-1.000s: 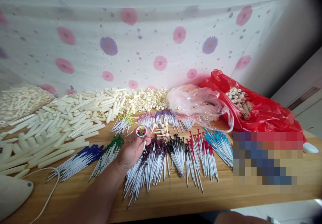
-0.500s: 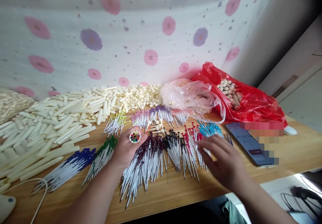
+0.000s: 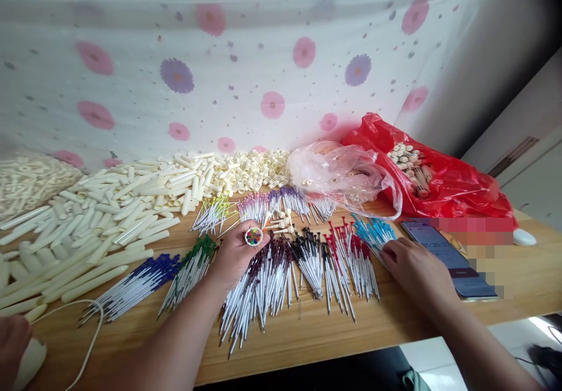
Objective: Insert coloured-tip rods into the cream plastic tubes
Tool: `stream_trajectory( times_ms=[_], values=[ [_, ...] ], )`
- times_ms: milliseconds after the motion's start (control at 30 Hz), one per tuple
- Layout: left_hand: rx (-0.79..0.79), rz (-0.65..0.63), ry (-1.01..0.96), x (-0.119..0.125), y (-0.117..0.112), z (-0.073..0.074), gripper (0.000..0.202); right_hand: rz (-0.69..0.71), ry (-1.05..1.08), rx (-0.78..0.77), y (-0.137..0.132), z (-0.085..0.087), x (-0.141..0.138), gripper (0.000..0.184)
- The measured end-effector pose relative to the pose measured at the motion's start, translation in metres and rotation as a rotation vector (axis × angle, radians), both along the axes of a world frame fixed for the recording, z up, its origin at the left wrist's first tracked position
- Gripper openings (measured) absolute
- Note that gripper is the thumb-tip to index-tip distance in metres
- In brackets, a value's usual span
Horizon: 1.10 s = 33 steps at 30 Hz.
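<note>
My left hand (image 3: 235,256) is closed round a cream pen barrel whose round end (image 3: 253,236) faces up, packed with several coloured refill tips. It hovers over the maroon-tipped refills (image 3: 263,280). My right hand (image 3: 415,271) rests at the right edge of the light-blue-tipped refills (image 3: 373,231), beside a phone (image 3: 452,256). Its fingers are curled together on the pile, and what they pinch is hidden. Black-tipped (image 3: 307,256) and red-tipped refills (image 3: 346,256) lie between my hands.
Cream barrels (image 3: 109,215) and white springs (image 3: 254,168) are heaped at the back of the wooden table (image 3: 307,338). A clear bag (image 3: 342,174) and a red bag (image 3: 452,192) hold small parts. Another person's hand (image 3: 13,338) sits bottom left on a white corded device (image 3: 30,364).
My right hand came into view over the red refills, then slid right to the light-blue pile beside the phone. My left hand keeps holding the filled barrel.
</note>
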<state>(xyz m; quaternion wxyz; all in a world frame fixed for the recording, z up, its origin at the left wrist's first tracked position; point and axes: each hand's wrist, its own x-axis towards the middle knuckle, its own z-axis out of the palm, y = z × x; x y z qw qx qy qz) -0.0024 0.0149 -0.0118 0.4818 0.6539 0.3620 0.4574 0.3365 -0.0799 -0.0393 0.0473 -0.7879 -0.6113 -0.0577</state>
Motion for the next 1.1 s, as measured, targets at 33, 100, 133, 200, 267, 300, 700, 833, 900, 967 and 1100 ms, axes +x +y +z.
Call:
stream_trajectory(
  times_ms=[33,100,133,200,267,300,700,833,900,967,1100],
  values=[
    [0.003,0.004,-0.002,0.0,0.0,0.0,0.032,-0.03,0.017,-0.022,0.001,0.002,0.0,0.025],
    [0.008,0.013,-0.007,-0.001,0.001,0.001,0.032,-0.075,0.046,-0.047,0.002,0.004,0.0,0.026],
    [0.009,0.017,-0.009,-0.001,0.001,0.001,0.032,-0.085,0.055,-0.052,0.003,0.004,0.001,0.027],
    [0.011,0.018,-0.005,-0.001,0.001,0.001,0.032,-0.083,0.064,-0.06,0.003,0.004,0.003,0.027],
    [0.011,0.009,0.002,-0.001,0.001,0.001,0.031,-0.071,0.062,-0.064,0.004,0.004,0.003,0.026],
    [0.012,0.005,0.004,-0.001,0.001,0.001,0.031,-0.066,0.055,-0.067,0.005,0.004,0.003,0.025],
    [0.016,0.034,0.007,0.0,0.001,0.002,0.033,-0.068,0.12,0.086,0.005,0.008,0.009,0.022],
    [0.01,0.031,0.005,0.0,0.001,0.0,0.032,-0.032,0.459,0.15,0.007,0.014,0.011,0.019],
    [-0.001,0.033,0.007,0.0,0.001,-0.001,0.032,0.044,0.718,0.174,0.01,0.022,0.0,0.02],
    [-0.012,0.028,0.005,0.001,0.0,-0.002,0.029,0.168,1.007,0.181,0.014,0.034,-0.02,0.022],
    [-0.018,0.031,-0.004,0.005,-0.004,0.001,0.024,0.419,1.585,0.117,0.033,0.056,-0.081,0.022]
  ],
)
